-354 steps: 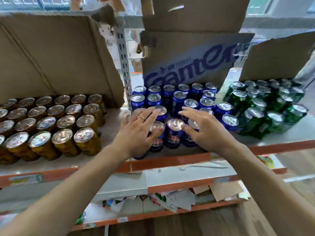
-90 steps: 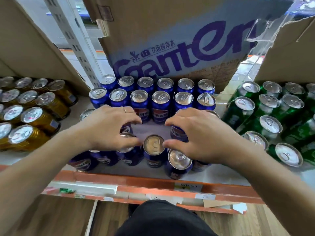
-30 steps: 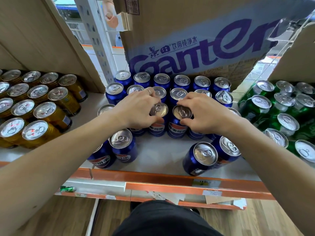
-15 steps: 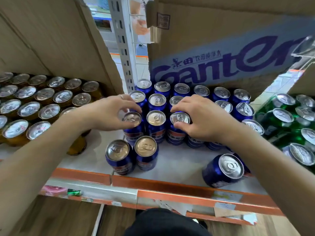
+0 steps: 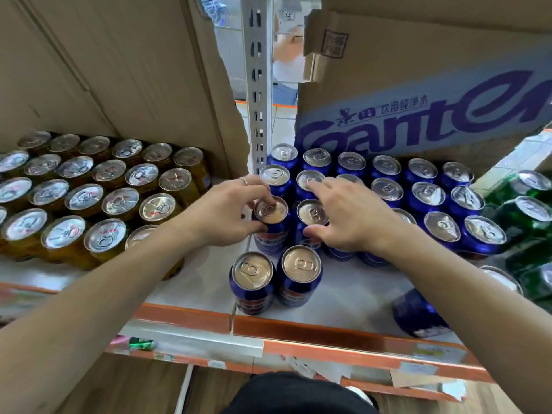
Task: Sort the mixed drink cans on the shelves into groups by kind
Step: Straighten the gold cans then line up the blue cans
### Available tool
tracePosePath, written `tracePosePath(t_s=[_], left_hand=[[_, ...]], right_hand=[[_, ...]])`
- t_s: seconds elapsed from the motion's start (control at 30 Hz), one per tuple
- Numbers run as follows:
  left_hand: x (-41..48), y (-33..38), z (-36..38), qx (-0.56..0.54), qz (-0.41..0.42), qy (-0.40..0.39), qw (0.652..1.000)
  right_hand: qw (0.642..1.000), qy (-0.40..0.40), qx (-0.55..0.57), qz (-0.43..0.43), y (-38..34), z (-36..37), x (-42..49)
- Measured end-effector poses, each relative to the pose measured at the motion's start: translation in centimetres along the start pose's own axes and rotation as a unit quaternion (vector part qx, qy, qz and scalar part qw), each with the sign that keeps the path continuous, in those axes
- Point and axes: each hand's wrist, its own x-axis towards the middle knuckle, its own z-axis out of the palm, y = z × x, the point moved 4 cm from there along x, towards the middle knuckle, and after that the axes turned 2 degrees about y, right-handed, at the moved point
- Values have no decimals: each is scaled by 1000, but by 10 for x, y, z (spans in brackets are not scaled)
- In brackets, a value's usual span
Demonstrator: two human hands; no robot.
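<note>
Several blue cans (image 5: 388, 188) stand in rows in the middle of the white shelf (image 5: 352, 297). My left hand (image 5: 224, 216) pinches the rim of one blue can (image 5: 271, 212) at the left end of the third row. My right hand (image 5: 349, 219) grips the blue can beside it (image 5: 312, 212), thumb at its front and fingers spread over the cans behind. Two blue cans (image 5: 254, 271) stand apart near the front edge. Another blue can (image 5: 418, 312) sits at the front right, partly hidden by my right forearm. Gold cans (image 5: 89, 186) fill the left, green cans (image 5: 525, 213) the right.
Cardboard sheets lean behind the gold cans (image 5: 119, 70) and behind the blue cans, the latter printed with blue lettering (image 5: 418, 115). A perforated metal upright (image 5: 258, 85) stands between them. The shelf's orange front edge (image 5: 298, 330) carries paper labels. Lower shelves show below.
Both hands stay on the third-row blue cans. My right hand's fingers have spread further back over the cans behind. The camera has shifted slightly right and closer.
</note>
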Motion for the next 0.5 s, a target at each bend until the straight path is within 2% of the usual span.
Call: tracePosePath(t_s=[0.33,0.43,0.5], left_hand=[[3,-8,6,-62,-9,12,998],[-2,-7,9,-41,-19,20,999],[-10,-4,8,-26,-33,37,998]], right_hand=[[998,38,27,41,2,9,-2],[998,45,4,36,2,7,-5],[997,76,12,31,3,3,-14]])
